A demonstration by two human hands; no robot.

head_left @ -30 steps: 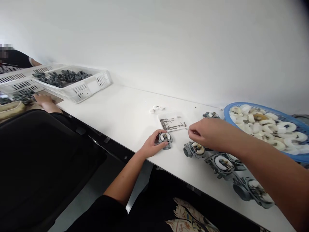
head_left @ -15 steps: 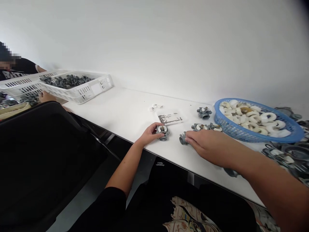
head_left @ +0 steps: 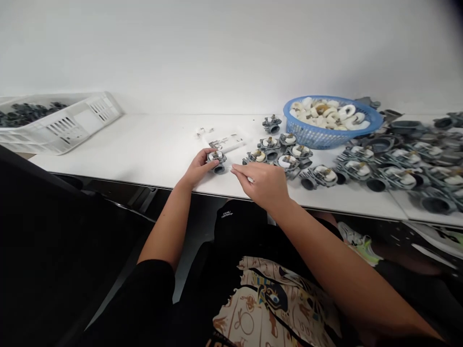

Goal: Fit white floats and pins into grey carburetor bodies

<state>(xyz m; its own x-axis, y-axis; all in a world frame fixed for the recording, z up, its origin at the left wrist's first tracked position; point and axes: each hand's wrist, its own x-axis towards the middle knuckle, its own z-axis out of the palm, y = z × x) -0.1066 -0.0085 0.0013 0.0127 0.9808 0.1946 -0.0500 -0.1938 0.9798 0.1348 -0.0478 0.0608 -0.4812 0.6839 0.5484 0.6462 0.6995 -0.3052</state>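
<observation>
My left hand [head_left: 200, 166] is closed around a grey metal carburetor body [head_left: 218, 168] with a white float in its top, low over the white table near the front edge. Just to its right, my right hand [head_left: 264, 182] is closed in a pinch on a thin metal pin [head_left: 228, 167], whose tip points toward that carburetor. Behind the left hand lies a shallow clear tray [head_left: 237, 140] with several dark thin pins in it. Several more carburetors [head_left: 288, 163] with white floats stand beside and behind my right hand.
A blue plastic basket [head_left: 318, 137] full of white floats stands at the back right. Many carburetor bodies [head_left: 358, 168] crowd the table's right side. At the left is a white crate [head_left: 77, 126] of dark metal parts. Small white pieces [head_left: 203, 131] lie behind the tray.
My view has swung right. My right hand has left the carburetor at the right, moved toward my left hand and now pinches a thin pin. The left hand still holds its carburetor.
</observation>
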